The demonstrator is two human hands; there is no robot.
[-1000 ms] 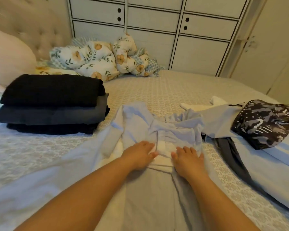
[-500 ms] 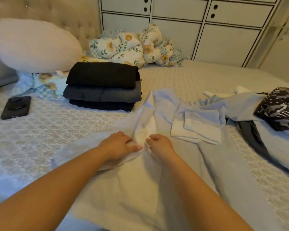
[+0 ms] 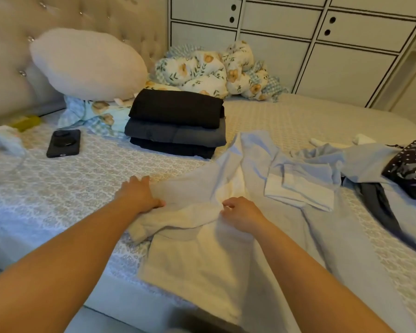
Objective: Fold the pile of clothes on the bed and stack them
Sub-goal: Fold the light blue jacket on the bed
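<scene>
A light blue garment [image 3: 257,169] with a pale lining lies spread across the bed in front of me. My left hand [image 3: 138,194] grips a bunched fold of it at its left edge, thumb on the cloth. My right hand [image 3: 241,212] pinches the fabric near the garment's middle, fingers curled. A stack of three folded dark clothes [image 3: 177,122] sits beyond, toward the headboard. More unfolded clothes lie at the right: a blue piece [image 3: 360,162], a dark camouflage-print one [image 3: 411,169] and a dark grey strip [image 3: 380,207].
A black phone [image 3: 63,143] lies on the patterned bedspread [image 3: 87,179] at left. A white pillow [image 3: 87,63] leans on the tufted headboard. A floral blanket [image 3: 211,70] is bunched at the far side. White cupboards [image 3: 298,44] stand behind the bed.
My hands moved from the garment's centre to its left part, then apart; the left hand pulled the fabric leftward. The view swung left, showing the phone and pillow.
</scene>
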